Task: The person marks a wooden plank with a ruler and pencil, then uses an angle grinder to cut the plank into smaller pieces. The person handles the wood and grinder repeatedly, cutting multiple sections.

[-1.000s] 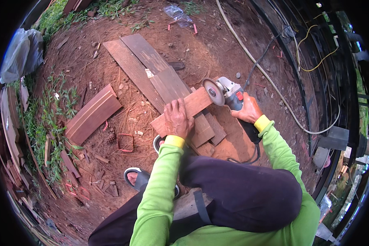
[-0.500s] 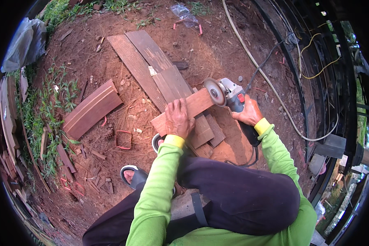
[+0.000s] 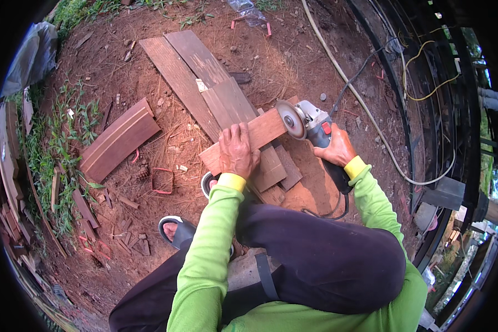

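My right hand is wrapped round the body of an angle grinder, its thumb by the red switch. The grinder's round disc meets the right end of a short reddish wooden board. Across the left part of that board lies my left hand, gripping it and pressing it down, fingers over the top. Beneath, several brown planks are stacked on the ground. My left foot in a dark sandal is near the stack.
A bundle of dark red boards lies on the soil to the left. A pale hose curves down the right side, and the grinder's dark cord loops near my knee. Clear plastic lies at the far edge; grey blocks stand at right.
The whole view has shifted slightly, the ground things sitting a little higher and further left. Both hands keep their grip, and the disc stays at the board's end.
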`<state>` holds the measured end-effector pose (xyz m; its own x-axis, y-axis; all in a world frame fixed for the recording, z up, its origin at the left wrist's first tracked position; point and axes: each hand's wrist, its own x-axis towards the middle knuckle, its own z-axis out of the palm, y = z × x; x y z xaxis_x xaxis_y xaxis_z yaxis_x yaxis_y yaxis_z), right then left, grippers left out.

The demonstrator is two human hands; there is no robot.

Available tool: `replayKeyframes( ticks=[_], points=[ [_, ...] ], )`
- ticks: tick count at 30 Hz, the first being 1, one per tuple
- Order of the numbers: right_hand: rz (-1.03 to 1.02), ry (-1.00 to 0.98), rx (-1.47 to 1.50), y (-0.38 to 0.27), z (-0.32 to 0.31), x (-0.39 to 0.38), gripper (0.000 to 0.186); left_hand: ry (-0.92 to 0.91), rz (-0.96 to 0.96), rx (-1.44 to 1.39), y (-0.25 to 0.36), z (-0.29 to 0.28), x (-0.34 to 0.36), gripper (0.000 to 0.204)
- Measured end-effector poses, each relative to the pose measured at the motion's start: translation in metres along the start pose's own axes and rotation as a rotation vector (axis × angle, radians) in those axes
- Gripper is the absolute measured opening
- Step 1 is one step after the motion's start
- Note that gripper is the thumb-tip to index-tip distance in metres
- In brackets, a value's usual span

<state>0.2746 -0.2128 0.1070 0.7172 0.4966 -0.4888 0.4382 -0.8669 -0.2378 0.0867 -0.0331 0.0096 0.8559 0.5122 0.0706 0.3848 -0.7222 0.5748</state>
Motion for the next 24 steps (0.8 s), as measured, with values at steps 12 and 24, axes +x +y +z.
replayKeyframes(
  ticks=[12, 24],
  points=[
    [0.025, 0.002, -0.004, -0.0006, 0.0017, -0.0005, 0.066, -0.019, -0.007, 0.006, 0.0003, 0.0011, 0.0002, 0.08],
    [0.018, -0.018, -0.009, -0.0008, -0.0006, -0.0037, 0.066, -0.031, -0.018, 0.006, -0.0006, 0.001, -0.0001, 0.081]
  ],
)
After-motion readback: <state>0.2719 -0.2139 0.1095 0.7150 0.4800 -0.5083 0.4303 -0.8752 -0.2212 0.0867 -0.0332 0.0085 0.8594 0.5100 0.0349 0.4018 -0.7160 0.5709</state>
